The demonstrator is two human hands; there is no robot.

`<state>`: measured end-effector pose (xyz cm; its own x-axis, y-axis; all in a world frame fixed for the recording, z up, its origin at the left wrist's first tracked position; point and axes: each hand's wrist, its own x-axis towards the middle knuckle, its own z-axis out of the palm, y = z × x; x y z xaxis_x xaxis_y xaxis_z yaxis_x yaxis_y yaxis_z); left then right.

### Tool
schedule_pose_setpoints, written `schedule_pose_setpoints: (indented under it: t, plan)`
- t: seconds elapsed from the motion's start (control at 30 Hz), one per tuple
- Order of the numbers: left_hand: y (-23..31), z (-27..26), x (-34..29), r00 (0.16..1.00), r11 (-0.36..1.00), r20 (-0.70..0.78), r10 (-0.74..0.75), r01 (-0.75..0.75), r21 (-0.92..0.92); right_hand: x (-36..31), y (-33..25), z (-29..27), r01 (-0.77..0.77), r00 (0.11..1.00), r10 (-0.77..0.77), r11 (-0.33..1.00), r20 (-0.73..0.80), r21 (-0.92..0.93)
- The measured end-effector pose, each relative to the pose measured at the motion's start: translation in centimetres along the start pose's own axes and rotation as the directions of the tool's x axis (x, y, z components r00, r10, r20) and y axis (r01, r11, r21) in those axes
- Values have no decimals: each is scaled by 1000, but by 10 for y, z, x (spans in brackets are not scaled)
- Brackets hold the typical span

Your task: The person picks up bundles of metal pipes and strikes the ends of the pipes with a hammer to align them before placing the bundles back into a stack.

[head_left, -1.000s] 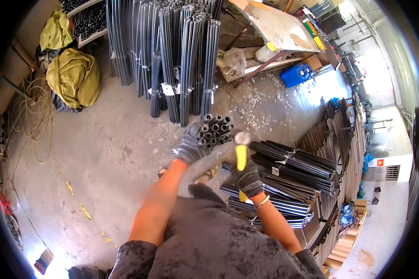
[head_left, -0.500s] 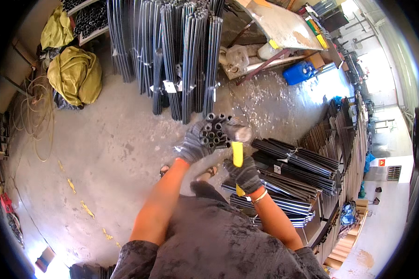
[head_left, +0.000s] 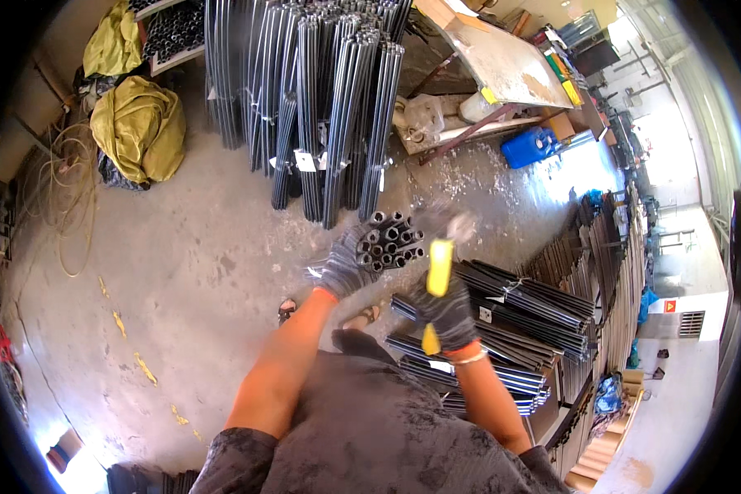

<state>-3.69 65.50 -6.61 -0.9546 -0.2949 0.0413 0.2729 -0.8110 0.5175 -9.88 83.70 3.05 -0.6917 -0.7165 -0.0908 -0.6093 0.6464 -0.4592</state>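
Observation:
A bundle of dark metal tubes (head_left: 389, 241) stands upright before me, its round open ends facing up at slightly uneven heights. My left hand (head_left: 342, 263), in a grey knit glove, is wrapped round the bundle's left side near the top. To the right, my gloved right hand (head_left: 447, 314) is closed on a hammer (head_left: 440, 268) with a yellow and black handle. Motion blurs the hammer's head, which is beside the tube ends and apart from them. The lower length of the bundle is hidden from view.
Tall tube bundles (head_left: 337, 123) stand just ahead. More bundles (head_left: 519, 309) lie stacked at my right. A board-topped table (head_left: 510, 62) and a blue jerrycan (head_left: 528, 148) are at the far right, a yellow-green sack (head_left: 138, 130) and a coiled hose (head_left: 78, 206) at the left.
The hammer and my right hand have moved right, away from the tube ends. My left hand still grips the bundle. The whole view has shifted slightly.

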Motion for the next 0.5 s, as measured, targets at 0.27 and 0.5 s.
schedule_pose_setpoints:
  t: [0.27, 0.5]
  plan:
    - [30, 33, -22, 997, 984, 48, 56, -47, -171, -17, -50, -43, 296, 938, -122, 768, -324, 568]
    - [16, 16, -26, 963, 859, 33, 269, -256, 444, -23, -56, -50, -218, 976, 173, 694, 135, 686]
